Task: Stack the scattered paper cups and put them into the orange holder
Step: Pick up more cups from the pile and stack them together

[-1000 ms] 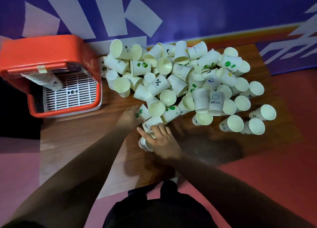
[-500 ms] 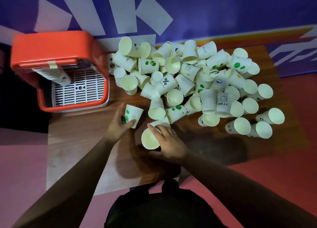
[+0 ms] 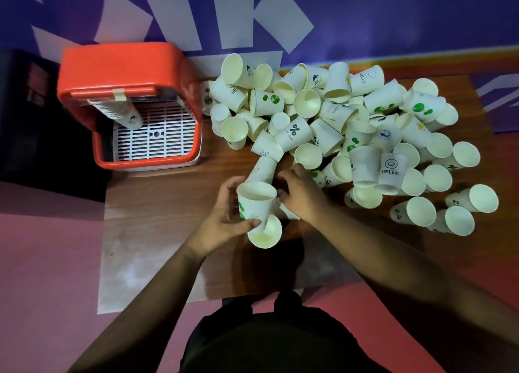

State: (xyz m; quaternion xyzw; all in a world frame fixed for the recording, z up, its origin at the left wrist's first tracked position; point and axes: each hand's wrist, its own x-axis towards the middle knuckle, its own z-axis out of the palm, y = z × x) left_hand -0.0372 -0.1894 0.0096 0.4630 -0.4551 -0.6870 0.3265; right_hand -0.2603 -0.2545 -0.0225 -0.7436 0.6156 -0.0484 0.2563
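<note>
Stacking step: gripping a cup [image 3: 254, 204] in left hand [image 3: 222, 226], a second cup [image 3: 265, 233] in right hand [image 3: 302, 195]. Next: align rims, nest.

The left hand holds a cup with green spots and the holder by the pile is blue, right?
No: the head view shows the holder is orange, not blue. The left hand does hold a cup with green spots, and the holder stands by the pile.
</note>
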